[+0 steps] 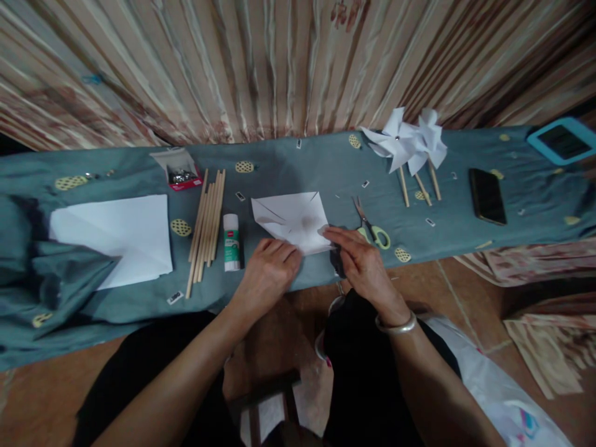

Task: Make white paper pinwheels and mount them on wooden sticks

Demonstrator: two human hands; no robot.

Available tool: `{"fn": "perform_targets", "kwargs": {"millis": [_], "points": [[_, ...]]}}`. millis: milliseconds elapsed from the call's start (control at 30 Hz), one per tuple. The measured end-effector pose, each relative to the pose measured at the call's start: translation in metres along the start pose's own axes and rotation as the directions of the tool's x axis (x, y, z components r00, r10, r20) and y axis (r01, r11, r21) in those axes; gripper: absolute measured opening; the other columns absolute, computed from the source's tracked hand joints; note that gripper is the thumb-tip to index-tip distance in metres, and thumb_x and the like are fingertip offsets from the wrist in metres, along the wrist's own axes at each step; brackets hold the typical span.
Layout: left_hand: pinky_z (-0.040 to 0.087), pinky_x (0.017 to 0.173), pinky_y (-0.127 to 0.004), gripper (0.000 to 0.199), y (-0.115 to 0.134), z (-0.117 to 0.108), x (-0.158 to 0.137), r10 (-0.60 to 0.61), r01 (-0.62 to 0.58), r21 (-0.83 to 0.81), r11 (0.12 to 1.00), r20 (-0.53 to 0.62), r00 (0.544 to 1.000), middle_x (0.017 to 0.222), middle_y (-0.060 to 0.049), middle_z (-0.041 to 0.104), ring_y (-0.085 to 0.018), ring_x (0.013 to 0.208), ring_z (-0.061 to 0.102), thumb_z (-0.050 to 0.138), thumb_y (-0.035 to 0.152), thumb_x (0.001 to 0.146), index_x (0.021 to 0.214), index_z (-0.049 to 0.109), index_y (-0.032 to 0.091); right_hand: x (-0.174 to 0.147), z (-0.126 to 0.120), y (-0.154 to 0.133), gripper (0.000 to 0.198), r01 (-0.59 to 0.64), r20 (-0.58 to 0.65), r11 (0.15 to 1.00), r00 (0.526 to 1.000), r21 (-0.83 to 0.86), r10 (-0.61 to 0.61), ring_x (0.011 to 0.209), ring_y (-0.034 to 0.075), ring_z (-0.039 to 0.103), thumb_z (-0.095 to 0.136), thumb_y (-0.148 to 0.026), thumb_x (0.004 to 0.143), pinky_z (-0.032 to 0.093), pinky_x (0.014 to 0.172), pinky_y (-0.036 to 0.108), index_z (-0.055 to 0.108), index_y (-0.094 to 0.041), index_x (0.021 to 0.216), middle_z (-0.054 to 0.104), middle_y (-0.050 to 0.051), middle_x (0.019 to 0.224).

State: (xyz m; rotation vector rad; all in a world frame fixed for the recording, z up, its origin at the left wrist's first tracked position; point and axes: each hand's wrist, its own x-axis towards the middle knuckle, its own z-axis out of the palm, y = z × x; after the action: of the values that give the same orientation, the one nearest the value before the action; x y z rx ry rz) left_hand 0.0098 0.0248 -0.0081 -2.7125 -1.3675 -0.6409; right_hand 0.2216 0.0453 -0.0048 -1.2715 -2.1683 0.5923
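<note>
A square of white paper [298,214] lies on the cloth in front of me, with slits running in from its corners. Its near left corner seems bent over. My left hand [274,267] is curled on the near left edge of this paper, fingers closed on it; the fingertips are partly hidden. My right hand [358,261] rests its outstretched fingers on the paper's right edge. Just beyond that hand lie scissors [379,236] with pale green handles, blades apart. Left of the paper is a white and green glue stick [231,242].
Wooden sticks [205,223], a red box of metal pins [182,174] and a paper stack [139,236] partly under bunched cloth are on the left. Paper pinwheels [405,139] on sticks, a phone [487,195] and a blue-framed tablet [563,141] are on the right. A curtain [261,68] hangs behind.
</note>
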Motion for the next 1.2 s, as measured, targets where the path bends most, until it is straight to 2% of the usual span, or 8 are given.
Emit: {"fn": "perform_targets", "kwargs": {"millis": [133,233,400,533,667,833,1000,1200], "points": [[0.045,0.072,-0.034,0.019,-0.002,-0.001,-0.002,-0.011,0.01,-0.02,1.0,-0.046,0.999,0.084,-0.008,0.07,-0.02,0.077,0.062,0.049,0.016,0.093,0.086,0.066,0.013,-0.002,-0.002,0.007,0.046,-0.057,0.023,0.989,0.998,0.136,0.054,0.128,0.021,0.052,0.045,-0.008,0.085,0.04,0.111,0.047,0.064,-0.026,0.122,0.059,0.006,0.136],[0.046,0.073,-0.033,0.018,-0.003,-0.002,-0.004,0.002,-0.006,-0.052,0.999,-0.065,0.998,0.086,-0.007,0.071,-0.019,0.077,0.063,0.049,0.016,0.093,0.087,0.066,0.013,-0.003,-0.001,0.008,0.032,-0.084,0.049,0.968,0.996,0.238,0.075,0.128,0.022,0.052,0.057,-0.015,0.085,0.04,0.11,0.048,0.069,-0.027,0.112,0.058,0.006,0.137],[0.048,0.075,-0.033,0.014,-0.002,-0.003,-0.009,0.021,-0.027,-0.088,0.996,-0.076,0.997,0.092,-0.007,0.072,-0.02,0.082,0.064,0.053,0.015,0.091,0.091,0.066,0.012,-0.001,-0.003,0.008,0.011,-0.107,0.055,0.915,0.994,0.389,0.092,0.122,0.022,0.058,0.068,-0.025,0.084,0.044,0.107,0.047,0.074,-0.026,0.092,0.064,0.006,0.129],[0.049,0.075,-0.034,0.013,-0.003,-0.002,-0.012,0.017,-0.027,-0.116,0.993,-0.094,0.995,0.095,-0.008,0.073,-0.021,0.084,0.065,0.054,0.014,0.09,0.095,0.066,0.011,0.002,-0.003,0.008,0.009,-0.153,0.061,0.867,0.988,0.475,0.141,0.118,0.021,0.061,0.071,-0.027,0.082,0.046,0.105,0.044,0.075,-0.026,0.09,0.067,0.005,0.124],[0.05,0.074,-0.034,0.013,-0.003,-0.001,-0.013,0.016,-0.028,-0.12,0.992,-0.098,0.995,0.095,-0.008,0.073,-0.021,0.084,0.065,0.055,0.014,0.09,0.095,0.066,0.01,0.007,0.0,0.007,0.01,-0.144,0.047,0.836,0.989,0.529,0.141,0.114,0.02,0.062,0.068,-0.029,0.084,0.047,0.103,0.041,0.075,-0.026,0.091,0.07,0.005,0.117],[0.05,0.074,-0.035,0.013,-0.001,-0.001,-0.013,-0.002,-0.007,-0.116,0.993,-0.082,0.997,0.096,-0.008,0.073,-0.022,0.084,0.065,0.055,0.014,0.09,0.096,0.066,0.011,0.014,0.006,0.002,0.015,-0.178,0.014,0.854,0.98,0.488,0.197,0.096,0.019,0.068,0.063,-0.03,0.087,0.052,0.092,0.037,0.075,-0.025,0.095,0.075,0.003,0.099],[0.05,0.074,-0.035,0.012,0.001,-0.001,-0.013,-0.003,-0.006,-0.116,0.993,-0.078,0.997,0.094,-0.008,0.072,-0.022,0.084,0.064,0.055,0.016,0.09,0.094,0.066,0.012,0.019,0.018,-0.002,0.019,-0.231,-0.012,0.873,0.965,0.429,0.262,0.08,0.017,0.067,0.066,-0.028,0.083,0.054,0.077,0.032,0.074,-0.021,0.099,0.075,0.004,0.092],[0.051,0.077,-0.036,0.025,0.003,0.001,-0.014,-0.034,0.026,-0.131,0.991,-0.059,0.998,0.099,-0.009,0.071,-0.022,0.087,0.063,0.053,0.018,0.092,0.115,0.059,0.01,0.025,0.026,-0.008,0.029,-0.203,-0.074,0.946,0.971,0.251,0.228,0.083,0.018,0.066,0.066,-0.024,0.083,0.053,0.08,0.032,0.069,-0.022,0.111,0.073,0.004,0.092]]}}
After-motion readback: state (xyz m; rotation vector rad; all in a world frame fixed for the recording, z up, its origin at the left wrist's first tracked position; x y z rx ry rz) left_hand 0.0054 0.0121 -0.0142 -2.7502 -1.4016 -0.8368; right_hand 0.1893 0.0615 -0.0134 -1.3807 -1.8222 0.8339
